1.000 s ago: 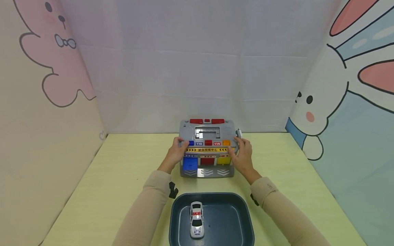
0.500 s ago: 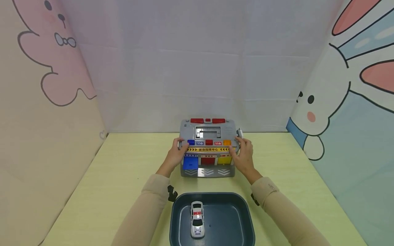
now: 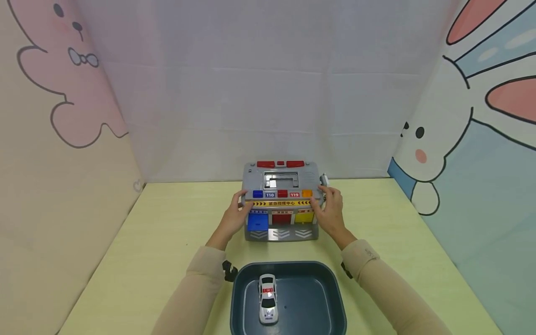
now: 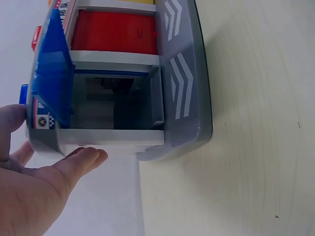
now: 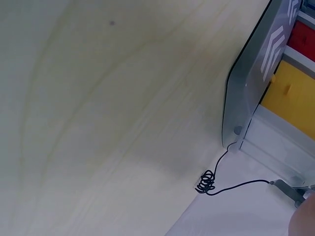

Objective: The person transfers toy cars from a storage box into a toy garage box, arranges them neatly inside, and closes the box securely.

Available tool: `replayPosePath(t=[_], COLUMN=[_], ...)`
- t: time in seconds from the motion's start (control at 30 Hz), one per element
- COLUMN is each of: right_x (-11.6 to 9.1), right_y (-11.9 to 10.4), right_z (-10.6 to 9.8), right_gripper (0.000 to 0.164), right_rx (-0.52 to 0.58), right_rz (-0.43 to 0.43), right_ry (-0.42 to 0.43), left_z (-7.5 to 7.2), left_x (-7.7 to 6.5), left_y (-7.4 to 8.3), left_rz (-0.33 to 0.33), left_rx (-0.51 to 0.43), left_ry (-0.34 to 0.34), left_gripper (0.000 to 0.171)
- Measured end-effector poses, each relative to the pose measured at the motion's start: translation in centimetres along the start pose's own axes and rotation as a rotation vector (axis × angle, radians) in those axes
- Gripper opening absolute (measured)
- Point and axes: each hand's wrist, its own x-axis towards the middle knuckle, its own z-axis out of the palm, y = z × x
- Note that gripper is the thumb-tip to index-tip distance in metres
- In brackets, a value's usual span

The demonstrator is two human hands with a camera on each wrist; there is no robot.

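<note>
A grey toy garage (image 3: 281, 203) stands at the back of the table, with blue, red and yellow doors along its front. Its blue door (image 4: 51, 69) is swung up in the left wrist view, baring a hollow bay. At the garage's left edge is my left hand (image 3: 232, 216), thumb and fingers spread loosely about the roof corner. My right hand (image 3: 329, 211) holds the right edge, thumb on the front; only a bit of it shows in the right wrist view. A white toy police car (image 3: 268, 300) lies in the dark blue tray (image 3: 341, 307).
The tray sits at the table's near edge, between my forearms. A toy handset (image 5: 288, 191) with a coiled black cord (image 5: 205, 182) hangs at the garage's right side. A white backdrop (image 3: 234, 102) rises behind the table (image 3: 176, 218), with printed cartoon walls at both sides.
My left hand has shifted slightly left and toward me, its thumb sliding off the garage's front toward the edge. The right hand, garage and police car stay in place.
</note>
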Motion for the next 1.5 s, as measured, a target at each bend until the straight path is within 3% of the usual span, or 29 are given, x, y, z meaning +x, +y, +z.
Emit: replayPosePath(t=[0.33,0.63,0.83,0.97,1.13,1.5], right_x=[-0.1,-0.1,-0.2,-0.3,-0.4,-0.4], right_y=[-0.2,-0.5,-0.4,-0.4,-0.4,-0.7], right_z=[0.5,0.7,0.7,0.6,0.6,0.7], right_gripper=[0.045,0.046,0.045,0.045,0.045,0.043], right_rx=[0.038,0.082,0.097,0.125,0.165,0.26], right_rz=[0.028,0.074,0.113,0.133,0.162,0.222], right_ry=[-0.002,-0.027,-0.052,-0.073,-0.086,-0.087], left_z=[-1.2,-2.5,-1.7,-0.6,0.1,0.8], left_x=[-3.3,-8.9,-12.7,-14.6,-16.0,-17.0], left_y=[0.0,0.6,1.3,1.4,1.2,1.1], left_rz=[0.026,0.104,0.148,0.142,0.114,0.083], left_rx=[0.182,0.228,0.236,0.26,0.278,0.298], left_ry=[-0.018,0.021,0.041,0.015,-0.032,-0.081], left_gripper=[0.061,0.06,0.06,0.058,0.055,0.056])
